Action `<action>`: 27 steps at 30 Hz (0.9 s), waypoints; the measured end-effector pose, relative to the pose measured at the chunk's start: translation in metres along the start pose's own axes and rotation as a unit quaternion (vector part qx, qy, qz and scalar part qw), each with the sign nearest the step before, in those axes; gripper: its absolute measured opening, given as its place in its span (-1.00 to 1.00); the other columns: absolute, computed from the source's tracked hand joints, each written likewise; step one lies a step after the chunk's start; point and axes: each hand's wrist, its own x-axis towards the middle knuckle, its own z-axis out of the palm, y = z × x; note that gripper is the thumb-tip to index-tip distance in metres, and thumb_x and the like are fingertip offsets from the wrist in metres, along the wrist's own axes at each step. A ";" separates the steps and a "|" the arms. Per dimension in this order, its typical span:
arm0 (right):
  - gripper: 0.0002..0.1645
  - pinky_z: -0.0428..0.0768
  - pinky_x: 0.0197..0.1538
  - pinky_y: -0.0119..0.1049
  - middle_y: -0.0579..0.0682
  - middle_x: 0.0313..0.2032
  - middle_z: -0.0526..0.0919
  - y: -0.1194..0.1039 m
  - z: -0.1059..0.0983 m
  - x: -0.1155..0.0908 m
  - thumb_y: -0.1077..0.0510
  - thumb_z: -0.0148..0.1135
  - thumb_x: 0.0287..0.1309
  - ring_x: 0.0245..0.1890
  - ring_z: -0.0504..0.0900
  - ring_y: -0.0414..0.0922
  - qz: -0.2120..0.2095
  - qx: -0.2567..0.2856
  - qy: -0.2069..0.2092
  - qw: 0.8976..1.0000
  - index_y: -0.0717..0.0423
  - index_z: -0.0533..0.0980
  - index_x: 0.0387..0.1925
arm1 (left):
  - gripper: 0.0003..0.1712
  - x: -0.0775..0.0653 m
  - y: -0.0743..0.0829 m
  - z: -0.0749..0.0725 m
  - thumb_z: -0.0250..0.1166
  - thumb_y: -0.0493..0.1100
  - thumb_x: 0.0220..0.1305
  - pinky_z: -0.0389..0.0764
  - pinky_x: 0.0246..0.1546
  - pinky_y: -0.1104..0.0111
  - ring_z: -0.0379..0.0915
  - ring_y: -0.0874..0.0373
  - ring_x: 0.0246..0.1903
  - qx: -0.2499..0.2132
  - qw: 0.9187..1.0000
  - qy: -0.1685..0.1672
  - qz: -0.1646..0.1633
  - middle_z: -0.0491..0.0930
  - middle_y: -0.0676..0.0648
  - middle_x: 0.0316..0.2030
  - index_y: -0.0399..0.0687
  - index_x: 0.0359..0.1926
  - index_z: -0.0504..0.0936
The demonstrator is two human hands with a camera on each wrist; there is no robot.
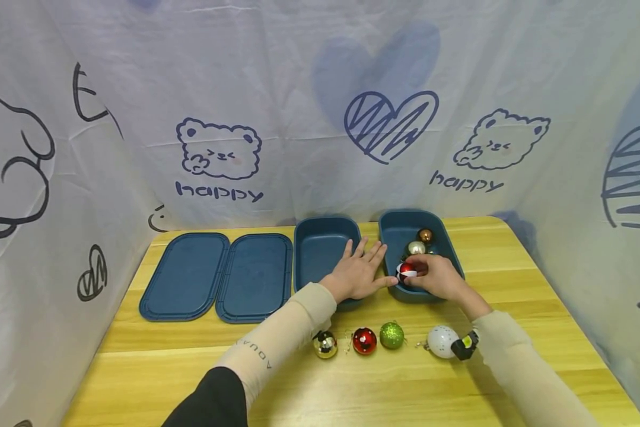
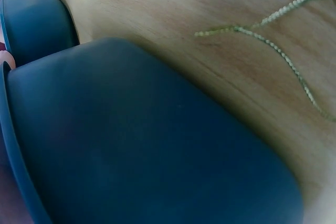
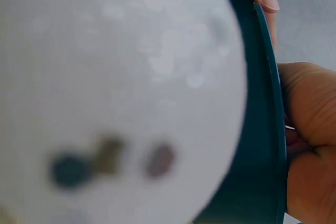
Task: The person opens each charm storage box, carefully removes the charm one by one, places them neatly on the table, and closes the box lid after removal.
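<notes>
My right hand (image 1: 441, 276) reaches into the right-hand blue bin (image 1: 453, 261) and pinches a red-and-white Christmas ball (image 1: 406, 270) at its near end. Behind that ball, a pale gold ball (image 1: 416, 248) and a copper ball (image 1: 425, 236) lie in the same bin. With fingers spread, my left hand (image 1: 358, 275) lies across the right side of the other blue bin (image 1: 320, 279), its thumb pointing to the right-hand bin's rim. The right wrist view shows the right hand (image 3: 312, 135) past the bin's rim, the grasped ball mostly hidden.
In front of the bins lie a gold ball (image 1: 325, 345), a red ball (image 1: 364, 341), a green glitter ball (image 1: 391, 335) and a white speckled ball (image 1: 441, 342), close under the right wrist. Two flat blue lids (image 1: 186, 276) lie at the left. A printed cloth hangs behind.
</notes>
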 end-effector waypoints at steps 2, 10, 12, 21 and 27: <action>-0.43 0.77 0.07 0.04 0.31 0.05 0.74 0.000 -0.001 -0.001 0.18 0.48 0.28 0.01 0.78 0.17 0.000 0.002 0.004 1.000 0.39 0.58 0.23 | 0.07 0.000 0.000 0.000 -0.32 0.60 0.49 -0.29 0.68 -0.15 -0.44 -0.08 0.71 0.001 1.000 -0.001 -0.001 -0.17 0.00 0.73 0.10 0.74 -0.19; -0.42 0.79 0.03 0.00 0.33 0.06 0.74 -0.004 -0.005 -0.011 0.19 0.50 0.25 -0.01 0.80 0.19 -0.015 0.009 0.027 0.999 0.38 0.59 0.23 | 0.06 0.000 0.000 0.001 -0.31 0.59 0.50 -0.30 0.68 -0.15 -0.45 -0.09 0.71 -0.001 1.000 0.000 0.002 -0.18 0.00 0.73 0.09 0.74 -0.18; -0.42 0.80 0.01 -0.03 0.34 0.07 0.73 -0.005 -0.007 -0.014 0.20 0.50 0.25 -0.02 0.80 0.19 -0.021 0.015 0.033 0.999 0.39 0.58 0.24 | 0.06 0.000 0.000 0.001 -0.30 0.58 0.51 -0.30 0.68 -0.14 -0.46 -0.08 0.71 -0.001 1.000 0.000 0.000 -0.19 0.01 0.73 0.10 0.74 -0.19; -0.39 0.80 0.01 -0.05 0.33 0.11 0.72 -0.010 -0.013 -0.033 0.16 0.52 0.26 0.00 0.79 0.19 -0.024 0.021 0.043 0.999 0.36 0.57 0.26 | 0.07 0.000 0.000 0.002 -0.31 0.60 0.49 -0.30 0.68 -0.12 -0.38 -0.10 0.71 0.006 1.000 0.002 -0.003 -0.18 0.01 0.72 0.09 0.74 -0.20; -0.38 0.80 0.00 -0.10 0.33 0.14 0.69 -0.015 -0.013 -0.043 0.15 0.50 0.28 0.02 0.79 0.20 -0.027 0.029 0.046 0.998 0.35 0.56 0.28 | 0.07 0.000 0.001 0.002 -0.31 0.60 0.50 -0.29 0.68 -0.13 -0.38 -0.11 0.71 0.010 1.000 0.006 -0.002 -0.16 0.00 0.72 0.09 0.74 -0.19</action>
